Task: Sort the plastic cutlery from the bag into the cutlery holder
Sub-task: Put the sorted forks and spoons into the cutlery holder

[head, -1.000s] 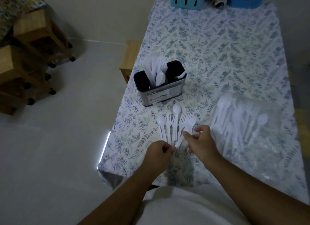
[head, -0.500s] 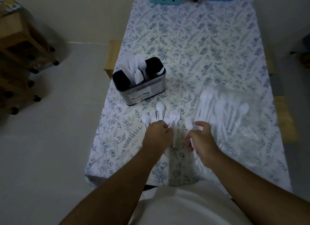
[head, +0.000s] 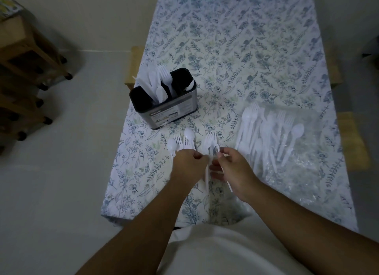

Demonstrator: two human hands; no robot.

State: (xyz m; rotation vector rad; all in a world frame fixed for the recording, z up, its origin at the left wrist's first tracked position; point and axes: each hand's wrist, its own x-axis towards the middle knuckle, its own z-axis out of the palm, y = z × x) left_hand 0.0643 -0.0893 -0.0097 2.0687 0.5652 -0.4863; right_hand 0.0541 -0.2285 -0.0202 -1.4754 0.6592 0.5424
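Hands first: my left hand (head: 189, 162) grips a fan of white plastic forks and spoons (head: 181, 141) by the handles, fingers curled round them. My right hand (head: 231, 168) pinches another white plastic fork (head: 210, 142) near its neck, its handle trailing back between my hands; a second piece may be with it, though the dim light blurs that. Just beyond my right hand the clear plastic bag (head: 303, 164) lies flat on the floral tablecloth (head: 246, 49), with a good many white pieces inside. Farther off, to the left, stands the black-and-steel cutlery holder (head: 164, 104), one middle compartment already stocked, the near-left one looking empty. I judge the sorting begun but far from finished.
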